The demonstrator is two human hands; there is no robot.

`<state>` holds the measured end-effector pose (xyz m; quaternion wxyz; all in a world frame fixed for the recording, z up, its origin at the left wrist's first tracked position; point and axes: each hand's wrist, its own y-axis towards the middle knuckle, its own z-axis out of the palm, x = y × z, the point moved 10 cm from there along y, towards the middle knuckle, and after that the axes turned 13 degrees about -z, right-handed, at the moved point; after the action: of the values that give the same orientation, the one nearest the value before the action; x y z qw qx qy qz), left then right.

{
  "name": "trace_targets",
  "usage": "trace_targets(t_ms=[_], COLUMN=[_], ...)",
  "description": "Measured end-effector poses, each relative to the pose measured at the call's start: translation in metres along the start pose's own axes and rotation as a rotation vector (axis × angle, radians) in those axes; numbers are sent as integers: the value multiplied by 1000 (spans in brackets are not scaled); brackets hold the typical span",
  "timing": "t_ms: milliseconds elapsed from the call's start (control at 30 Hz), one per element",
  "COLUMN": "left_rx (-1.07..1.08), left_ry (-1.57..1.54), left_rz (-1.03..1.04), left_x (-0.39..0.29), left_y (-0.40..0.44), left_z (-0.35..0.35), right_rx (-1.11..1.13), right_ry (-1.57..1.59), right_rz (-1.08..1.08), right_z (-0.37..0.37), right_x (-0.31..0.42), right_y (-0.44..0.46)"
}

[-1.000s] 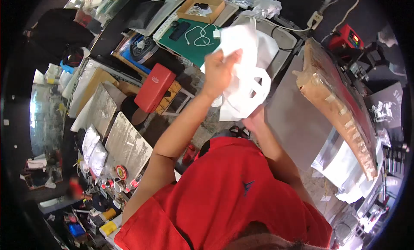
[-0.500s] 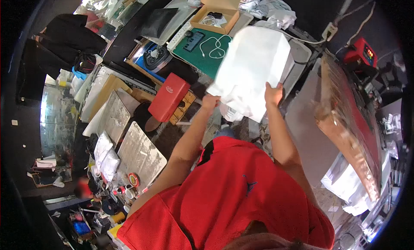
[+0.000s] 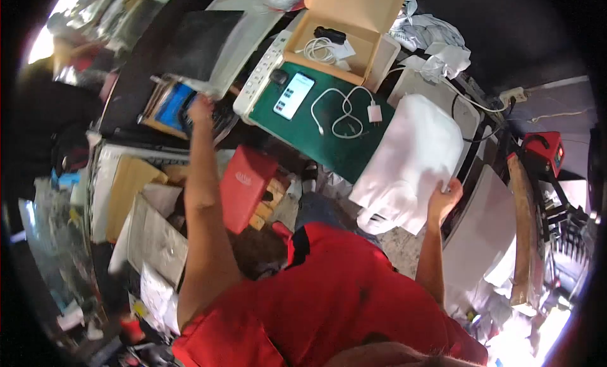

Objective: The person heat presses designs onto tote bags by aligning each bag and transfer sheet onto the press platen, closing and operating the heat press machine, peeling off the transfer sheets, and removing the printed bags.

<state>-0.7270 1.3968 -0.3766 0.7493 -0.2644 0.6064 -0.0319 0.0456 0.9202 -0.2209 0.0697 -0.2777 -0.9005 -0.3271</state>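
A white cloth (image 3: pixel 411 158), smooth on top and bunched at its near end, lies to the right of the green board (image 3: pixel 316 133) and partly over it. It looks like a garment, though its kind is unclear. At the cloth's right edge, my right hand (image 3: pixel 444 201) has its fingers curled against it. My left hand (image 3: pixel 201 109) reaches far forward on the left, beside a blue-lined tray (image 3: pixel 169 107) and just below a dark flat sheet (image 3: pixel 202 44). Its fingers are small and blurred, so I cannot see whether they grip anything.
On the green board are a lit phone (image 3: pixel 294 96) and a white charger with cable (image 3: pixel 375 112). Behind stands an open cardboard box (image 3: pixel 354 57), with a power strip (image 3: pixel 256 82) to its left. A red box (image 3: pixel 246 186) sits nearer me; a red device (image 3: pixel 544 153) is at right.
My left hand has let go of the white cloth and moved far left. The cloth has come down to the right, uncovering the charger. The phone screen has lit up.
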Motion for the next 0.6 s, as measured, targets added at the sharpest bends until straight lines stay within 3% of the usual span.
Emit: trace_targets(t_ms=[33, 67, 100, 267, 333, 467, 533, 600], left_rx=[-187, -33, -136, -369, -124, -174, 76, 223], left_ry=[-53, -146, -95, -56, -97, -163, -342, -399], left_rz=[-34, -95, -127, -287, -352, -390, -319, -138], left_x=[-12, -18, -27, -48, -50, -58, -58, -105], left_y=[39, 81, 106, 192, 217, 259, 307, 270], left_z=[-25, -34, -46, -65, -49, -64, -64, -26], right_rx=[172, 286, 347, 553, 596, 751, 817, 831], right_ry=[294, 386, 496, 333, 243, 180, 135, 22], right_rz=[119, 27, -119, -257, -274, -186, -178, -251], right_z=[20, 44, 69, 194, 222, 257, 262, 261], right_x=[44, 84, 129, 232, 248, 239, 241, 252], right_y=[15, 24, 33, 51, 52, 35, 27, 21])
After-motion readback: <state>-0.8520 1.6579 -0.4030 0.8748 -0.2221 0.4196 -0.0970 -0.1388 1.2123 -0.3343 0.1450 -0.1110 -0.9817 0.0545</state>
